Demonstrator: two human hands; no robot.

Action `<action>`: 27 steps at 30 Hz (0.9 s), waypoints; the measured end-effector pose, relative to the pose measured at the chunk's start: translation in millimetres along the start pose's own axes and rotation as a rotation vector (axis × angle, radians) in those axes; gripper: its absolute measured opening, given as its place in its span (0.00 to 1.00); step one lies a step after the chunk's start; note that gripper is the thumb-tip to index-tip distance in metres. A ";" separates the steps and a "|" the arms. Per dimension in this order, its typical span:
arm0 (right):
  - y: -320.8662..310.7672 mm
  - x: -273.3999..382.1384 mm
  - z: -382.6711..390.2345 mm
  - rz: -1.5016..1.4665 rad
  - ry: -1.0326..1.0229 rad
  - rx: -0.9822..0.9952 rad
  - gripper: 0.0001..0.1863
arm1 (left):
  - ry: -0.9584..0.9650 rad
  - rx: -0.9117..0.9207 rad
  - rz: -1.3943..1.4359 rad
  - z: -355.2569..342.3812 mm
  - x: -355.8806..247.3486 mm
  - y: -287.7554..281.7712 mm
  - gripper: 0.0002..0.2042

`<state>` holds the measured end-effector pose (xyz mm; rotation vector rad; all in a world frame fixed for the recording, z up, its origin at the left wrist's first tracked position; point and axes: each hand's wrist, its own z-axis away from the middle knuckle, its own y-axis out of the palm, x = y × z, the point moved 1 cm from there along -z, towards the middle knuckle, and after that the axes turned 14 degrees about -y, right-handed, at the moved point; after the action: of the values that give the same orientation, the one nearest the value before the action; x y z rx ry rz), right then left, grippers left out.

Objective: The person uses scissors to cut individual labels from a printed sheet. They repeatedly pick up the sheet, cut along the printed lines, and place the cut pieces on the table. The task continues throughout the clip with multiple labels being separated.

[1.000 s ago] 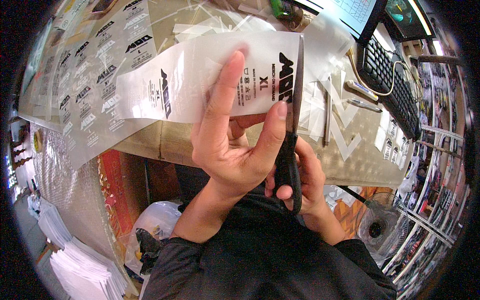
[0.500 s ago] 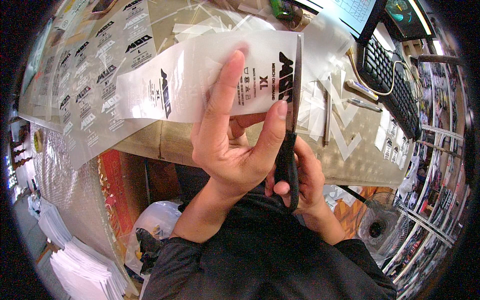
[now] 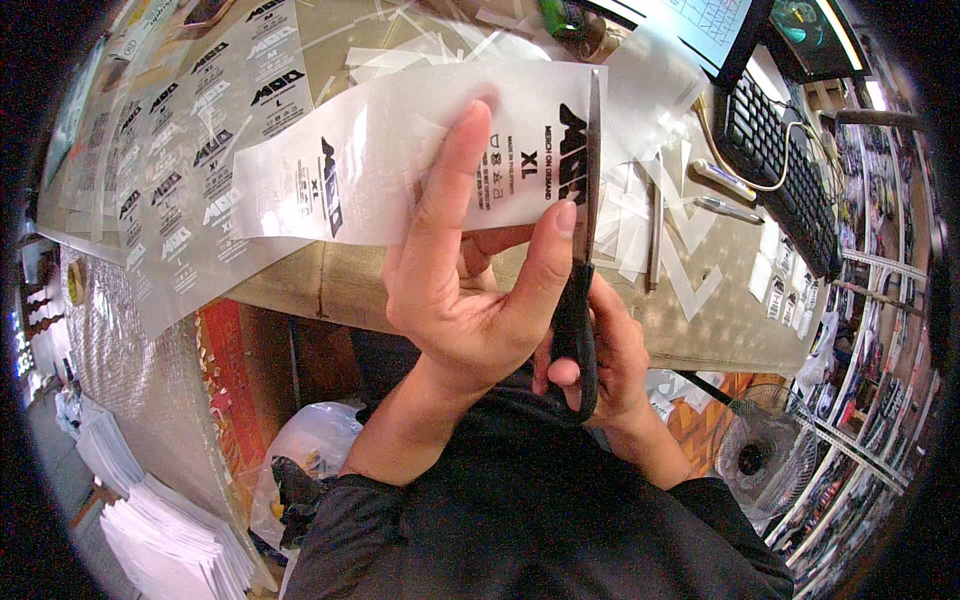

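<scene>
My left hand [image 3: 460, 280] grips a translucent strip of film with black printed labels [image 3: 390, 140], the index finger stretched over its face and the thumb at its lower right edge. In my right hand [image 3: 620, 350] is a pair of black-handled scissors [image 3: 573, 340], fingers through the handle loops. The steel blade [image 3: 593, 150] runs upward along the strip's right end, just beside the large black print. Whether the blades are fully closed I cannot tell. Larger sheets of the same printed film [image 3: 190, 150] lie on the table to the left.
Film offcuts [image 3: 430, 65] are scattered at the back of the table, with more strips [image 3: 690, 235] to the right. A pen [image 3: 728, 208], small cut labels [image 3: 785, 290], a black keyboard [image 3: 780, 160] and a laptop [image 3: 700, 30] stand right. A fan [image 3: 760, 455] is below the table edge.
Very little differs. The scissor blade has shifted slightly left against the strip's end; both hands keep their holds.
</scene>
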<state>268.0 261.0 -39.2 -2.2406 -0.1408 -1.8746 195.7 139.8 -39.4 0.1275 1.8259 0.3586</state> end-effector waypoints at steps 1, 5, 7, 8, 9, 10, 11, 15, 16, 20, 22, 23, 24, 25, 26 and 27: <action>-0.1 0.4 -0.3 0.004 -0.004 0.002 0.42 | 0.002 0.004 0.005 0.0 0.4 -0.1 0.31; 0.5 1.1 -0.4 -0.001 -0.013 -0.002 0.41 | -0.016 0.005 0.022 0.2 0.0 0.1 0.31; 0.8 -0.6 1.2 0.009 -0.020 -0.009 0.41 | -0.028 -0.001 0.030 0.5 -0.4 1.3 0.31; 0.9 -1.8 1.8 0.026 -0.027 -0.010 0.40 | -0.029 -0.005 0.022 0.2 -0.7 1.6 0.31; 1.2 -2.2 2.3 0.043 -0.035 -0.011 0.40 | -0.030 -0.009 0.014 -0.2 -0.9 1.9 0.31; 1.8 -1.3 2.3 0.050 -0.010 -0.019 0.40 | -0.031 -0.013 0.006 -0.5 -1.0 2.1 0.31; 2.2 0.1 2.2 0.059 0.013 -0.029 0.40 | 0.000 -0.020 0.002 -1.9 0.9 2.9 0.29; 5.1 1.0 3.9 0.076 0.003 -0.079 0.39 | 0.013 -0.021 0.012 -4.6 5.7 4.4 0.26; 6.0 3.5 3.5 0.047 0.026 -0.090 0.39 | -0.011 -0.015 0.021 -4.0 4.7 4.3 0.26; 6.1 10.0 3.9 -0.087 0.084 -0.136 0.39 | -0.127 0.021 0.016 0.5 0.7 4.2 0.25; 6.4 10.7 6.5 -0.165 0.100 -0.178 0.38 | -0.170 0.043 0.044 2.6 -0.6 6.3 0.25; 7.8 11.7 7.7 -0.201 0.110 -0.207 0.38 | -0.178 0.061 0.036 3.8 -1.4 7.0 0.25; 8.8 12.3 9.0 -0.238 0.120 -0.235 0.38 | -0.186 0.078 0.027 5.0 -2.5 7.7 0.25; 9.3 12.2 10.9 -0.264 0.116 -0.242 0.38 | -0.193 0.095 0.018 6.2 -3.6 8.3 0.25; 9.6 10.9 14.0 -0.290 0.112 -0.252 0.37 | -0.225 0.106 0.018 8.9 -2.7 8.8 0.24; 10.0 10.1 16.8 -0.317 0.107 -0.261 0.37 | -0.256 0.115 0.019 12.3 -1.4 8.9 0.24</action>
<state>288.1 254.4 -33.1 -2.3927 -0.2611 -2.2903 207.0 150.0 -38.4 0.2592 1.5920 0.2379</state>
